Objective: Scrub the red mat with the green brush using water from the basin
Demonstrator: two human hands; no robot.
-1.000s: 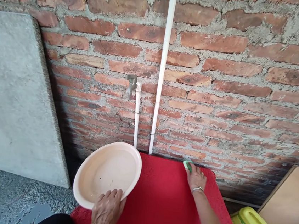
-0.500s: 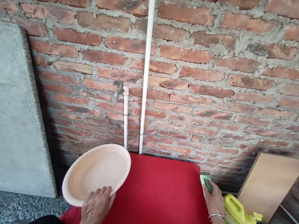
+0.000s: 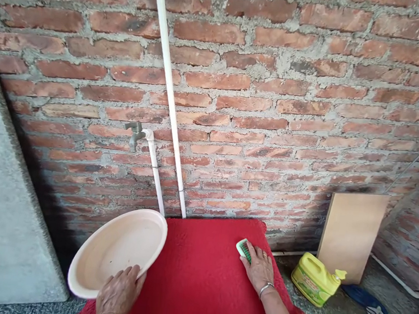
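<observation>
My left hand (image 3: 119, 295) is closed on the near rim of a pale pink plastic basin (image 3: 110, 246). The basin is tilted over the left part of a red cloth (image 3: 197, 270), and a few dark specks show inside it. My right hand (image 3: 259, 268), with a bracelet at the wrist, grips a scrub brush (image 3: 243, 249) that looks pale green and white with darker green. The brush is over the right part of the red cloth; whether it touches the cloth I cannot tell.
A grey tap (image 3: 134, 134) on a white pipe and a taller white pipe (image 3: 172, 103) stand against the brick wall (image 3: 239, 85). A grey slab (image 3: 10, 196) leans at left. At right are a yellow jug (image 3: 314, 283), a tan board (image 3: 351, 237) and flip-flops (image 3: 367, 298).
My right hand has brought the brush leftward, from the cloth's right edge to over the cloth. The camera view has turned right; the basin stays in my left hand.
</observation>
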